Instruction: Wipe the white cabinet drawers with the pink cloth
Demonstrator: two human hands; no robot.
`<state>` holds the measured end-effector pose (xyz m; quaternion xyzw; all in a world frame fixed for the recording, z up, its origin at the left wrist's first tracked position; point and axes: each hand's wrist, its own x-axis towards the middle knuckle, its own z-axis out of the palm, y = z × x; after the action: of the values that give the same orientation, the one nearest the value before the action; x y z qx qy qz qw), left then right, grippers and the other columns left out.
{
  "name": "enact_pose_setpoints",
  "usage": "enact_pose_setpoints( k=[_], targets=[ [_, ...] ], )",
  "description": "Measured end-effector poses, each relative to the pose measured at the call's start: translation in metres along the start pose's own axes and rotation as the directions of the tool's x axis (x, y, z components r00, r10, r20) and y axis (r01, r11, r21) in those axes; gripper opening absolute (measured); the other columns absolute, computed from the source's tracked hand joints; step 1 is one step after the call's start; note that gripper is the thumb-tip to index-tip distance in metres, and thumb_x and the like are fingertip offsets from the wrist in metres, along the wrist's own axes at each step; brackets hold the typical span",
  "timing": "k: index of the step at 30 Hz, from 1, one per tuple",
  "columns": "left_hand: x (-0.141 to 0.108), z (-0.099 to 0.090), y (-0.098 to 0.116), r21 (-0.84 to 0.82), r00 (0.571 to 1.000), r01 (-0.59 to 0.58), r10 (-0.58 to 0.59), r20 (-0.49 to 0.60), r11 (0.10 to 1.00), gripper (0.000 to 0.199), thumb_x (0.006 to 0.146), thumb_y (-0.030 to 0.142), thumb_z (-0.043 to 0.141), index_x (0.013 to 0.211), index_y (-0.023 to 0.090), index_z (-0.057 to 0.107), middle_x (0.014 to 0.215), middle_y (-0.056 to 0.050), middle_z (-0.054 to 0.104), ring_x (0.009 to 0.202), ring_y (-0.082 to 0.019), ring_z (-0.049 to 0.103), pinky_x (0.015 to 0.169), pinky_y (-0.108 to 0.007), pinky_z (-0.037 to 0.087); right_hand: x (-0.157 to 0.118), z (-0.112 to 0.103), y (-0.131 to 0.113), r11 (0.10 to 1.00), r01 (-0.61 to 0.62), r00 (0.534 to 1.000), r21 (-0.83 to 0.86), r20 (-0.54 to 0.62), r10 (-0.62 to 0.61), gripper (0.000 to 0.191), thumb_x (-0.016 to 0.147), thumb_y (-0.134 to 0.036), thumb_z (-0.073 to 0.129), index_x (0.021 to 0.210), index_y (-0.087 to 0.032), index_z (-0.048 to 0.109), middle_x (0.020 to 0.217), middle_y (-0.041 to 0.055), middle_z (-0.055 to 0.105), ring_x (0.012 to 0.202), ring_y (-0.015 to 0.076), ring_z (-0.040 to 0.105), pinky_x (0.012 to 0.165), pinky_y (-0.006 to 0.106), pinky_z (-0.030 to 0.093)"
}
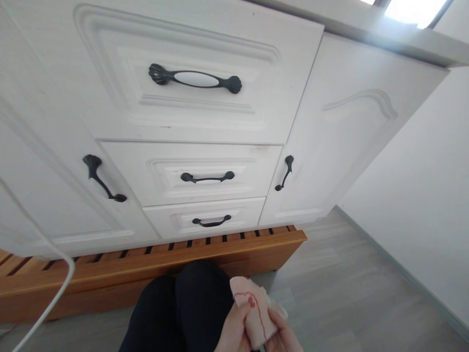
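Note:
A small pale pink cloth item [259,320] with red line markings is held low in the view, just right of my dark-clad knees. My left hand [234,328] pinches its left side, the thumb lying on the red marking. On its right side, the fingers of my right hand [281,333] are wrapped round the lower edge. Whitish, thin material [277,307] shows behind the item, near my right hand. The undersides of both hands are cut off by the bottom of the view.
A white cabinet [308,117] with drawers, doors and dark handles stands in front. Below it runs a slatted wooden bench [256,252]. A white cable [54,293] hangs at the left. Grey flooring [330,278] and a white wall [414,195] are at the right.

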<state>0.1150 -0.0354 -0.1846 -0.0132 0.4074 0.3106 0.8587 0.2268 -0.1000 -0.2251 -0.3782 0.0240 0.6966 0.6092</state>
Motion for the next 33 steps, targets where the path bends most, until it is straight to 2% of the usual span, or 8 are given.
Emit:
enact_pose_setpoints(
  k=[4, 6, 9, 14, 18, 23, 27, 33],
  targets=[
    [0.001, 0.002, -0.001, 0.037, 0.999, -0.031, 0.032, -0.024, 0.999, 0.050, 0.077, 0.007, 0.063, 0.124, 0.016, 0.050, 0.098, -0.009, 0.074, 0.089, -0.024, 0.072, 0.089, -0.036, 0.055, 0.005, -0.001, -0.011, 0.920, 0.270, 0.933, -0.285, -0.158, -0.323, 0.054, 0.057, -0.041, 0.088, 0.104, -0.018, 0.075, 0.117, 0.0091, 0.073, 0.128, 0.0327, 0.056, 0.118, 0.047, 0.032],
    [0.001, 0.006, -0.002, 0.062, 0.998, -0.037, 0.041, -0.056, 0.997, 0.045, 0.077, 0.008, 0.064, 0.119, 0.018, 0.053, 0.095, -0.007, 0.073, 0.083, -0.023, 0.072, 0.086, -0.037, 0.056, 0.004, 0.005, -0.020, 0.787, 0.361, 0.887, -0.501, -0.074, -0.455, 0.055, 0.059, -0.034, 0.087, 0.111, -0.023, 0.074, 0.132, 0.0064, 0.066, 0.136, 0.0311, 0.048, 0.122, 0.044, 0.023],
    [-0.001, 0.012, -0.002, 0.072, 0.997, -0.072, 0.074, -0.021, 0.995, 0.044, 0.077, 0.007, 0.061, 0.118, 0.022, 0.053, 0.089, -0.003, 0.072, 0.076, -0.019, 0.071, 0.087, -0.035, 0.055, 0.003, 0.013, -0.028, 0.601, 0.373, 0.900, -0.707, 0.119, -0.419, 0.049, 0.067, -0.025, 0.081, 0.115, -0.030, 0.073, 0.147, -0.0009, 0.053, 0.144, 0.0278, 0.037, 0.124, 0.040, 0.015],
    [-0.010, 0.017, 0.009, 0.033, 0.999, 0.043, -0.044, 0.012, 0.999, 0.034, 0.075, 0.006, 0.053, 0.105, 0.022, 0.056, 0.077, 0.000, 0.070, 0.067, -0.016, 0.068, 0.086, -0.036, 0.054, -0.003, 0.013, -0.034, 0.449, 0.348, 0.926, -0.823, 0.226, -0.302, 0.040, 0.067, -0.020, 0.080, 0.104, -0.033, 0.077, 0.142, -0.0005, 0.057, 0.144, 0.0300, 0.037, 0.124, 0.046, 0.016],
    [-0.023, 0.028, 0.028, 0.031, 0.980, 0.154, -0.157, 0.126, 0.988, 0.026, 0.085, 0.024, 0.053, 0.106, 0.014, 0.063, 0.083, -0.008, 0.072, 0.078, -0.022, 0.070, 0.085, -0.035, 0.053, -0.017, 0.019, -0.042, 0.538, 0.434, 0.890, -0.722, 0.253, -0.379, 0.032, 0.070, -0.035, 0.081, 0.101, -0.029, 0.079, 0.139, 0.0062, 0.060, 0.139, 0.0326, 0.044, 0.122, 0.048, 0.020],
    [-0.022, 0.026, 0.034, 0.030, 0.960, 0.217, -0.219, 0.173, 0.976, 0.037, 0.091, 0.042, 0.052, 0.109, 0.012, 0.064, 0.085, -0.010, 0.073, 0.075, -0.020, 0.067, 0.070, -0.030, 0.050, -0.023, 0.021, -0.049, 0.816, 0.361, 0.912, -0.452, -0.011, -0.410, 0.052, 0.066, -0.042, 0.085, 0.115, -0.026, 0.074, 0.135, 0.0105, 0.064, 0.127, 0.0318, 0.056, 0.113, 0.045, 0.039],
    [-0.018, 0.014, 0.034, 0.044, 0.940, 0.241, -0.245, 0.239, 0.969, 0.039, 0.090, 0.052, 0.053, 0.106, 0.019, 0.064, 0.083, -0.004, 0.072, 0.069, -0.018, 0.066, 0.065, -0.028, 0.048, -0.038, 0.020, -0.067, 0.939, 0.227, 0.948, -0.259, -0.164, -0.274, 0.065, 0.056, -0.034, 0.089, 0.118, -0.023, 0.072, 0.117, 0.0123, 0.073, 0.112, 0.0343, 0.065, 0.105, 0.048, 0.045],
    [-0.033, 0.023, 0.043, 0.218, 0.827, 0.345, -0.406, 0.389, 0.913, 0.061, 0.084, 0.066, 0.055, 0.124, 0.020, 0.061, 0.107, -0.015, 0.074, 0.107, -0.033, 0.068, 0.094, -0.045, 0.048, -0.074, 0.029, -0.098, 0.984, 0.019, 0.998, -0.179, -0.050, -0.029, 0.061, 0.059, -0.021, 0.080, 0.119, -0.023, 0.070, 0.121, 0.0112, 0.072, 0.113, 0.0320, 0.065, 0.107, 0.046, 0.043]
  ],
)
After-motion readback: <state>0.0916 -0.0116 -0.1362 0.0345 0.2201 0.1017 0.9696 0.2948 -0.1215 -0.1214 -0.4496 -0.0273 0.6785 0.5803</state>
